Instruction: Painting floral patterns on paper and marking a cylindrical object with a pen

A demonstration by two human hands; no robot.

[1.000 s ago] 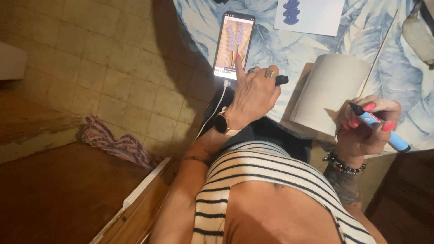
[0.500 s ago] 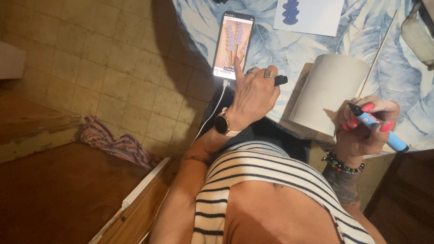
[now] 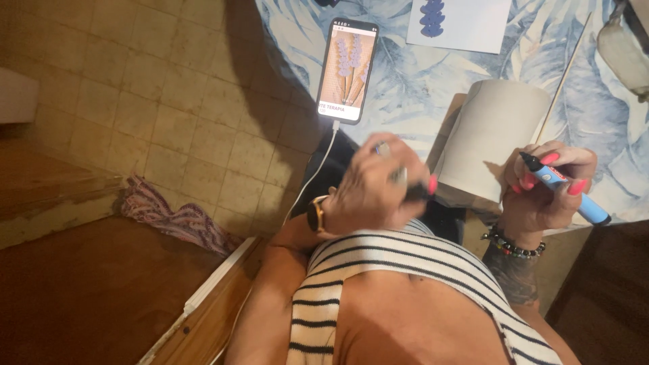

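Note:
My left hand, blurred and wearing a wristwatch, hovers just in front of my striped top, its fingers closed on a small black cap. My right hand grips a blue marker pen, black tip pointing left, beside a white curved sheet of paper. A phone lies beyond my left hand on the blue leaf-patterned tablecloth. Its screen shows purple flower stems. A white cable runs from it.
At the table's far edge lies a white sheet with a blue painted shape. A thin wooden stick lies right of the curved paper, a pale object beyond it. A striped cloth lies on the tiled floor, left.
My left hand has pulled back from the phone's lower edge toward my body, still holding the black cap. The right hand with the pen has barely moved.

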